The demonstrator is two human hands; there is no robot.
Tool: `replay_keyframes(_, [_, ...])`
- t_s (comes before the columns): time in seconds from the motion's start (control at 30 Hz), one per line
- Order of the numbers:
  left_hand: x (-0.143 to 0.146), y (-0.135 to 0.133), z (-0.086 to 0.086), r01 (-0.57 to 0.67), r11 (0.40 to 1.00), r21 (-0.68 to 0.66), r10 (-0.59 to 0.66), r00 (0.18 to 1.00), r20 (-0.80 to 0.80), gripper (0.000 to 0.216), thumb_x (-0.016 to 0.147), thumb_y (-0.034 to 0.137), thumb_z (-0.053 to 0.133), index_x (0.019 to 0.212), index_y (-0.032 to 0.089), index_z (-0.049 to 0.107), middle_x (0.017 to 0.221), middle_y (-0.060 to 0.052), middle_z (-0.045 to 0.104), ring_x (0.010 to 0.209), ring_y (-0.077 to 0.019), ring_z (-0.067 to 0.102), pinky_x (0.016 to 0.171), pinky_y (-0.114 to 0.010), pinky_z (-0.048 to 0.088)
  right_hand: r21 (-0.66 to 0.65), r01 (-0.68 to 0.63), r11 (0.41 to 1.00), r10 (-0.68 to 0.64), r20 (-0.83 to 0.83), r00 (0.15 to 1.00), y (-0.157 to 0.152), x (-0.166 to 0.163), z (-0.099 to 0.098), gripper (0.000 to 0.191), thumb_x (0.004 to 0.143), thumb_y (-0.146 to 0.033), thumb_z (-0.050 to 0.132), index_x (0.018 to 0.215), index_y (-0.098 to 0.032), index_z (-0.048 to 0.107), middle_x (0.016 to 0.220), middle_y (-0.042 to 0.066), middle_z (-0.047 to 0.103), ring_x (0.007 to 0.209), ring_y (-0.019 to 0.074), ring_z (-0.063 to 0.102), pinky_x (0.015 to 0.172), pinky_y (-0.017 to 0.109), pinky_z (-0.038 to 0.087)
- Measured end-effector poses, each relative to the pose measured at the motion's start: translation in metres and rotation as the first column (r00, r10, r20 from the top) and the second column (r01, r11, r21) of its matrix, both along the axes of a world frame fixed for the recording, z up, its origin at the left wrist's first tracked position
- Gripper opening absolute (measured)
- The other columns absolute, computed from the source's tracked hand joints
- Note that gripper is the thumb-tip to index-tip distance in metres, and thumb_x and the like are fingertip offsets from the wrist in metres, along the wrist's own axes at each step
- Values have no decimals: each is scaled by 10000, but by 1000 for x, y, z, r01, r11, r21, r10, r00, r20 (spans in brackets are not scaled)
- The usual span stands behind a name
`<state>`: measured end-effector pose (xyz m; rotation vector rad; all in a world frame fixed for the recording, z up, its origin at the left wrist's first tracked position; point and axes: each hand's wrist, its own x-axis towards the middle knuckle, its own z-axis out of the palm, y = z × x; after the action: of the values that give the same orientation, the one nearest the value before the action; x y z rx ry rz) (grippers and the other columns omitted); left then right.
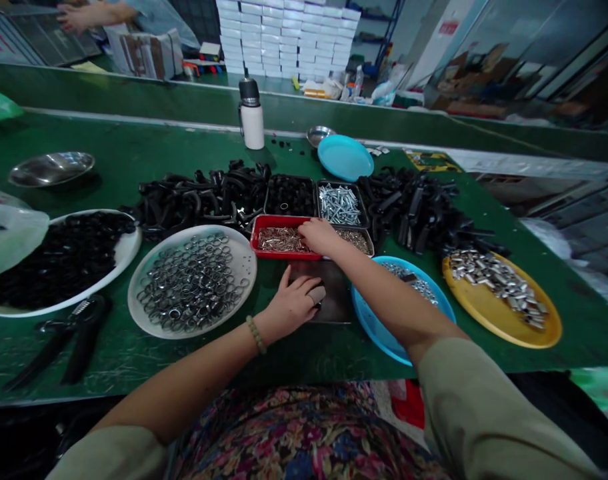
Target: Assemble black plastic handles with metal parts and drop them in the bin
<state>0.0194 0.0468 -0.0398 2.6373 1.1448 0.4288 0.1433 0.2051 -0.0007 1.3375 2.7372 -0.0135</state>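
Observation:
My left hand [299, 301] is low over a dark metal plate [337, 293], its fingers curled round a black part that they mostly hide. Something pale wraps one of its fingers. Beyond it, my right hand [318, 235] dips into a red tray [290, 255] of small copper-coloured pins [279, 239]. Its fingertips are bunched among the pins; whether one is pinched between them is hidden. Right of that hand, another small tray [355, 239] contains tiny brassy pieces. Behind stand a tray of black parts [291, 195] and a tray of silvery screws [339, 203].
Left lie a white plate of metal rings [194, 280], a plate of black pieces [64, 257] and a hand grip with a spring [77, 333]. Right are a blue tray [379, 333] and a yellow tray [504, 317]. Black handles [199, 200] and a bottle [253, 123] stand behind.

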Motion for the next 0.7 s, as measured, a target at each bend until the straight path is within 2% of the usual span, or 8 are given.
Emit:
replay_keyframes(0.17, [0, -6, -1, -120, 991, -56, 125, 988, 92, 453, 764, 231, 606, 1214, 270, 569, 1298, -85, 571, 1217, -288, 450, 1141, -589, 31, -7, 30, 1000, -30, 0, 1000, -1, 6, -1, 264, 915, -201, 443, 1068, -109, 636, 1110, 175, 669, 1086, 297, 548, 910, 425, 363])
replay_keyframes(0.3, [3, -6, -5, -178, 980, -92, 189, 974, 127, 569, 738, 257, 615, 1293, 250, 491, 1200, -84, 627, 1192, -313, 437, 1131, -597, 36, -39, 38, 999, -39, -7, 999, 1, 2, -3, 243, 882, -149, 465, 1018, -81, 655, 1092, 205, 671, 1061, 310, 567, 917, 436, 360])
replay_keyframes(0.4, [3, -6, -7, -202, 969, -141, 219, 969, 118, 605, 734, 279, 609, 1316, 241, 447, 1188, -88, 623, 1189, -321, 426, 1106, -588, 126, -41, 46, 998, -48, -53, 997, 2, -2, -3, 228, 872, -135, 478, 998, -70, 657, 1099, 221, 665, 1071, 316, 565, 931, 438, 356])
replay_keyframes(0.5, [3, -4, -6, -213, 959, -187, 235, 966, 104, 627, 720, 300, 611, 1315, 225, 427, 1229, -91, 589, 1187, -309, 430, 1048, -506, 262, -27, 66, 997, -70, -152, 986, -1, 2, 2, 267, 886, -121, 453, 1099, -75, 608, 1099, 195, 670, 1062, 286, 576, 922, 405, 375])
replay_keyframes(0.57, [3, -3, -6, -225, 955, -192, 246, 964, 97, 632, 713, 318, 613, 1308, 219, 424, 1253, -95, 570, 1188, -306, 434, 1019, -481, 282, -23, 78, 997, -81, -219, 972, -11, 12, 5, 279, 906, -135, 439, 1149, -106, 572, 1114, 148, 669, 1041, 236, 588, 897, 345, 399])
replay_keyframes(0.63, [3, -3, -7, -236, 954, -187, 258, 961, 102, 625, 715, 330, 607, 1300, 211, 424, 1249, -101, 566, 1185, -304, 439, 1011, -477, 273, -50, 88, 995, -99, -321, 942, -29, 28, 3, 240, 928, -182, 433, 1120, -141, 570, 1086, 92, 673, 977, 182, 604, 844, 284, 424])
replay_keyframes(0.7, [3, -3, -8, -238, 953, -187, 262, 958, 117, 625, 716, 344, 604, 1295, 198, 419, 1227, -103, 573, 1175, -303, 447, 1005, -473, 269, -156, 102, 982, -167, -489, 856, -55, 47, -4, 185, 934, -241, 442, 1008, -160, 591, 964, 44, 681, 864, 152, 610, 768, 253, 440])
